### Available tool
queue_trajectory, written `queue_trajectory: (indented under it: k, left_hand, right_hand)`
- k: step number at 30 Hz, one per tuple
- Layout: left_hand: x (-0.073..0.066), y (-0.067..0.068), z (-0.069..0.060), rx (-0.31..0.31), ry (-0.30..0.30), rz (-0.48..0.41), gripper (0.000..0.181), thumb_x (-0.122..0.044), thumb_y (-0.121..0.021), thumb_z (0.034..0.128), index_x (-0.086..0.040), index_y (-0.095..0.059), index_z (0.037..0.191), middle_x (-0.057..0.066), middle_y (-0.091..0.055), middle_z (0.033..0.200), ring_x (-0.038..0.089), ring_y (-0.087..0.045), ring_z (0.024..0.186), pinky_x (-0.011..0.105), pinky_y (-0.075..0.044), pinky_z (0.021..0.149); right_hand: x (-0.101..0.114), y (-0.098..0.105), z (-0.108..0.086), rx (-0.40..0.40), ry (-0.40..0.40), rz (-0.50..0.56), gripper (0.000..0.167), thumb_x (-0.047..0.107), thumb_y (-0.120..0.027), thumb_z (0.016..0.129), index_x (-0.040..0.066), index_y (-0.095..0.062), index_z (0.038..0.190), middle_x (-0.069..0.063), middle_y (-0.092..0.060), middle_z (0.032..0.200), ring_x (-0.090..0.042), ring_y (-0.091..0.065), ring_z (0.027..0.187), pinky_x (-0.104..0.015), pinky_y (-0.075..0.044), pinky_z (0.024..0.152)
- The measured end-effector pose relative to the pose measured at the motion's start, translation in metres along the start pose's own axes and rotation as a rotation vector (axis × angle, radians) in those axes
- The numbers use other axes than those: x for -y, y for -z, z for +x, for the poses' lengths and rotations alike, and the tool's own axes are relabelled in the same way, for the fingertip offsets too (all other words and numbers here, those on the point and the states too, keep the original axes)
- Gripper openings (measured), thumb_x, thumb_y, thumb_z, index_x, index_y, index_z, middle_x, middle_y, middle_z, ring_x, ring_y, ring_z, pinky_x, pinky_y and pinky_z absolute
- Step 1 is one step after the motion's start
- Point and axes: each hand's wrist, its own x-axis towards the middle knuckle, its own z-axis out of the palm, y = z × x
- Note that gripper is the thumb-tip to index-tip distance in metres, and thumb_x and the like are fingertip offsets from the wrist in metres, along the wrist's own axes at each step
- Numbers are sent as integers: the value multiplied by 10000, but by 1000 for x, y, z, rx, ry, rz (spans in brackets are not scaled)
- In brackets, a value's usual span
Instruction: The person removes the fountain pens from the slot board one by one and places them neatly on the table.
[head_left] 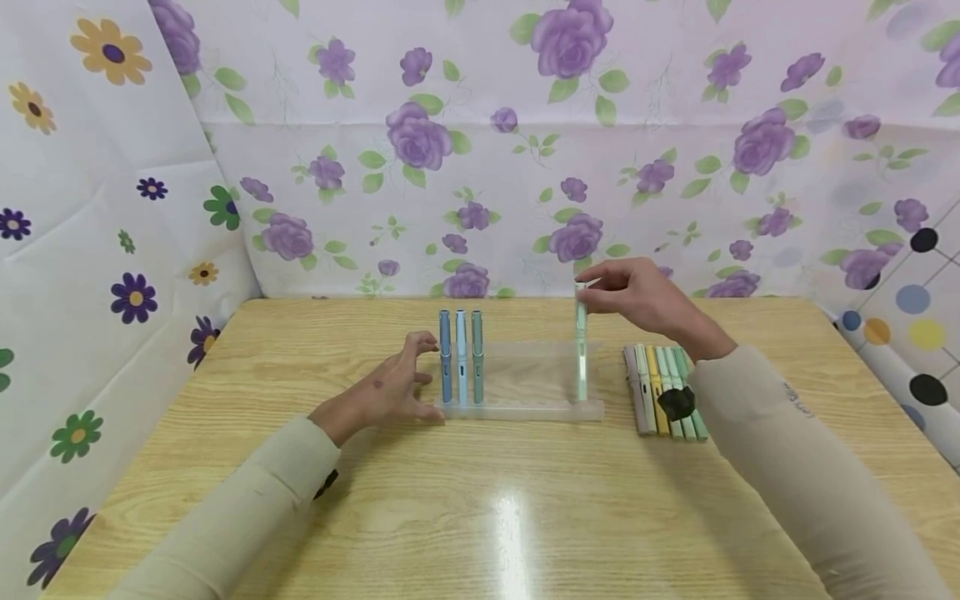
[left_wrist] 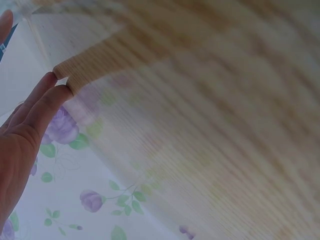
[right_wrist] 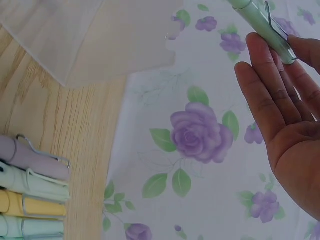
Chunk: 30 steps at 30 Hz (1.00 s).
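Observation:
My right hand (head_left: 633, 293) pinches the clip end of a pale green pen (head_left: 581, 342) between thumb and fingertips. The pen stands upright at the right end of a clear plastic pen stand (head_left: 525, 410). In the right wrist view the same pale green pen (right_wrist: 267, 30) shows its metal clip near the thumb. At the stand's left end my left hand (head_left: 390, 387) has its thumb and fingers spread, reaching the edge or very near it. Upright beside those fingers are a dark blue pen (head_left: 445, 357), a light blue pen (head_left: 461, 357) and a grey-green pen (head_left: 477, 357).
Right of the stand, several pens lie side by side on the wooden table (head_left: 420, 517), including a mauve pen (head_left: 637, 390) and a yellow pen (head_left: 658, 390). The right wrist band partly covers this row. A flowered cloth (head_left: 480, 167) hangs behind the table.

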Motion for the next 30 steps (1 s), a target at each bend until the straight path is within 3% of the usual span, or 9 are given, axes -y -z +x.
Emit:
queue_trajectory:
  k: [18, 30]
  left_hand:
    - [-1, 0, 1, 4, -1, -13, 999, -100, -877, 774, -112, -128, 1435, 228, -245, 1556, 493, -540, 1225, 516, -527, 933]
    - [0, 0, 0, 3, 8, 0, 989, -105, -882, 770, -135, -137, 1420, 219, -255, 1555, 481, -543, 1228, 564, -483, 978]
  right_hand:
    - [-16, 20, -20, -35, -31, -37, 413, 240, -640, 1003, 11, -593, 1343, -153, -698, 1115, -137, -694, 922, -308, -573, 851]
    - [-39, 45, -42, -39, -101, -92, 484, 309, -609, 1017, 18, -548, 1399, -204, -598, 1309, -241, -671, 1049, -329, -570, 871]
